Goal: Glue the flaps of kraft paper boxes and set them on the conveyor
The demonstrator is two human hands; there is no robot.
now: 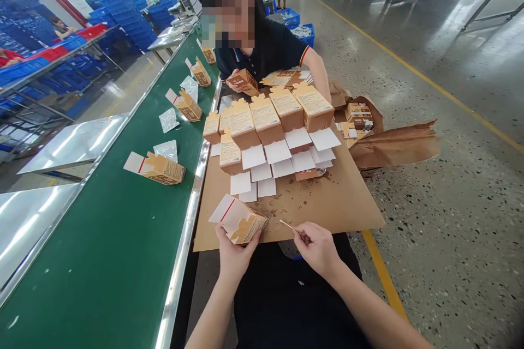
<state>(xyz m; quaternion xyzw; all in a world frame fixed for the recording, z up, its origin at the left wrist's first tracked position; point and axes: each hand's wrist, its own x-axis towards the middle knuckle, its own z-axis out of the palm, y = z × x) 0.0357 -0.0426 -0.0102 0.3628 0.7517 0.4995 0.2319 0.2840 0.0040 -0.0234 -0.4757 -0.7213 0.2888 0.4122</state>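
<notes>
My left hand [235, 255] grips a small brown carton [249, 227] at the near edge of the cardboard-covered table. The carton is tilted, and its white flap with a red strip stands open toward the left. My right hand [315, 245] is closed in a pinch on a thin stick with a pale tip, like a cotton swab [286, 224]. The swab points left toward the carton, apart from it. Beyond my hands lies a stack of brown cartons [266, 117], many with white flaps hanging out toward me.
A green conveyor belt [118, 240] on the left carries several open cartons [166, 168] and clear plastic bags [168, 120]. Across the table a co-worker [282, 43] holds a carton [244, 82]. A torn brown paper sack [393, 147] with cartons stands at the right.
</notes>
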